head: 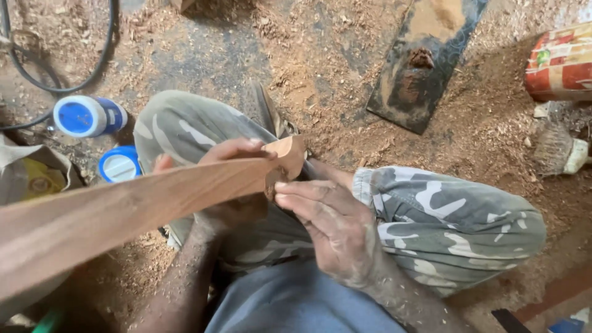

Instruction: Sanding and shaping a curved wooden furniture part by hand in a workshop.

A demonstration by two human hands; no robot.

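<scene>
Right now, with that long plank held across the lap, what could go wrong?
The left hand grips the long reddish-brown wooden plank near its carved end, so the far end might swing or sag. The right hand fingers press at the carved edge and may pick up splinters. The blue-capped white bottles sit close and could be knocked.

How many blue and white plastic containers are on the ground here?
2. One container lies on its side left of the knee, by the black cable. The other sits just below it, beside the wooden piece. More may be hidden.
</scene>
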